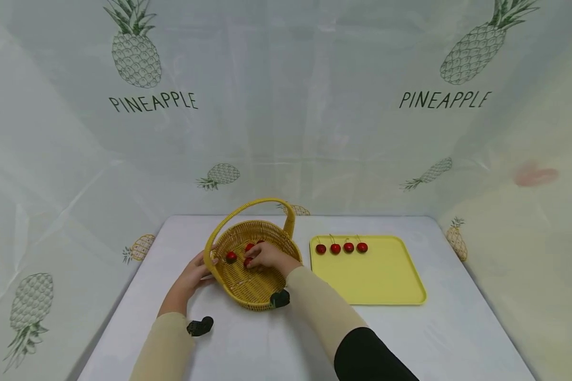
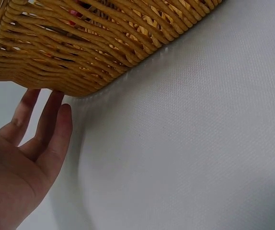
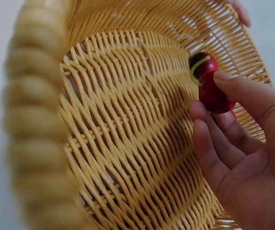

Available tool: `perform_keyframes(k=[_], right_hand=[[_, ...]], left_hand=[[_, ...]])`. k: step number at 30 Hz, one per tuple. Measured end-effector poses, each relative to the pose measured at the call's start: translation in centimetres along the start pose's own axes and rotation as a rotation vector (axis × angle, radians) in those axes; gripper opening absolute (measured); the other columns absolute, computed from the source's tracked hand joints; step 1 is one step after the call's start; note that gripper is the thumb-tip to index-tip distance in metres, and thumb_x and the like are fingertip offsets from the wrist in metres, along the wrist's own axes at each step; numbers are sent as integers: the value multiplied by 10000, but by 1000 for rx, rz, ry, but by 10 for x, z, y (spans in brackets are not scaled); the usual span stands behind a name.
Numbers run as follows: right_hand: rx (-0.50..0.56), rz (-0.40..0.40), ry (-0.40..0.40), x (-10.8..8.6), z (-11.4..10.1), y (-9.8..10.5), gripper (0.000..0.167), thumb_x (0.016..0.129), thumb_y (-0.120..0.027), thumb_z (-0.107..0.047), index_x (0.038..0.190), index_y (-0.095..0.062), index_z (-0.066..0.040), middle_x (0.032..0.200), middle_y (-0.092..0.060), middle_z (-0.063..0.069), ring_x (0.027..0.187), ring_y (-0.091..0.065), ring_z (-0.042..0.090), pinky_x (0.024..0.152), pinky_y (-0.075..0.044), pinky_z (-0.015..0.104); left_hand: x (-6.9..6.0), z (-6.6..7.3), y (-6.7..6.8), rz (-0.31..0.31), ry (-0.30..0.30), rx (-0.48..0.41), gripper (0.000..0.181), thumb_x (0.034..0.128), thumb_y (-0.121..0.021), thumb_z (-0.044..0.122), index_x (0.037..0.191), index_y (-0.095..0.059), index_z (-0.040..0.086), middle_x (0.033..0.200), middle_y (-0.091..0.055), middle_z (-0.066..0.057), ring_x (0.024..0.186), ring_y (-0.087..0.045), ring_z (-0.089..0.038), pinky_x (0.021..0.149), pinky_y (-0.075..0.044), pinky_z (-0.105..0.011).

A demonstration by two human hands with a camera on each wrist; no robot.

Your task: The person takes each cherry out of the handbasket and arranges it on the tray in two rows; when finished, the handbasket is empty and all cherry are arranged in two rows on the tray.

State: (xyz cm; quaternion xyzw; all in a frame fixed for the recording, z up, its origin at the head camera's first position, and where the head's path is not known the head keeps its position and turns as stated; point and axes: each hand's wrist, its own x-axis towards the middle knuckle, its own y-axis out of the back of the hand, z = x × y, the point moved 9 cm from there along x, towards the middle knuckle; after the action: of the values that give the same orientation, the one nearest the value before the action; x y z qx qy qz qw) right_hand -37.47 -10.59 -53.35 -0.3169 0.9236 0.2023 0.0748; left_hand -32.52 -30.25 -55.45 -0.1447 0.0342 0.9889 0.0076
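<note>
My right hand [image 1: 267, 256] reaches inside a yellow wicker basket [image 1: 248, 293] and pinches a red cherry [image 3: 213, 96] between thumb and fingers. A green stem curves beside it in the right wrist view, and another cherry [image 3: 205, 61] shows just behind. Further cherries [image 1: 231, 257] lie on the basket floor, some partly hidden by the hand. At the basket's left side, my left hand [image 1: 197, 272] holds the rim near the handle base. In the left wrist view, the fingers [image 2: 49, 120] reach under the woven side; the thumb is out of sight there.
Right of the basket lies a yellow tray [image 1: 372, 278] with several stemmed cherries [image 1: 335, 248] in a row along its back left edge. The basket's tall handle [image 1: 248, 205] arches over its opening. Everything stands on a white-covered table [image 1: 457, 328], with a pineapple-print sheet [image 1: 286, 132] behind.
</note>
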Motion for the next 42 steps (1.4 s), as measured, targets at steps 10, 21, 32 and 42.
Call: perform_keyframes(k=[10, 21, 32, 42], right_hand=[[41, 24, 5, -23, -8, 9, 339, 840, -734, 14, 1175, -685, 19, 1007, -635, 100, 881, -677, 310, 775, -565, 424], [2, 49, 50, -39, -8, 29, 323, 838, -756, -44, 1155, -704, -23, 997, -660, 29, 864, -613, 154, 828, -542, 408], [-35, 88, 64, -64, -7, 48, 313, 849, -769, -154, 1157, -726, -119, 1048, -658, -46, 978, -567, 159, 837, -513, 329], [17, 149, 90, -88, -7, 70, 315, 831, -778, -116, 1141, -729, -142, 1083, -649, 1, 942, -610, 157, 854, -532, 406]], left_hand=[[0, -2, -1, -8, 2, 4, 610, 987, -590, 241, 1532, -319, 201, 1464, -397, -234, 1147, -577, -350, 897, -513, -465], [-1, -3, 3, -4, 14, 22, 627, 984, -597, 285, 1534, -307, 209, 1479, -377, -221, 1126, -593, -315, 893, -517, -456], [-8, 6, -1, -32, 18, 16, 625, 1005, -561, 238, 1551, -262, 176, 1489, -337, -255, 1140, -583, -314, 928, -491, -489], [-6, 6, -4, -36, 28, 19, 634, 1001, -567, 240, 1552, -260, 174, 1483, -350, -260, 1119, -596, -288, 931, -488, -494]])
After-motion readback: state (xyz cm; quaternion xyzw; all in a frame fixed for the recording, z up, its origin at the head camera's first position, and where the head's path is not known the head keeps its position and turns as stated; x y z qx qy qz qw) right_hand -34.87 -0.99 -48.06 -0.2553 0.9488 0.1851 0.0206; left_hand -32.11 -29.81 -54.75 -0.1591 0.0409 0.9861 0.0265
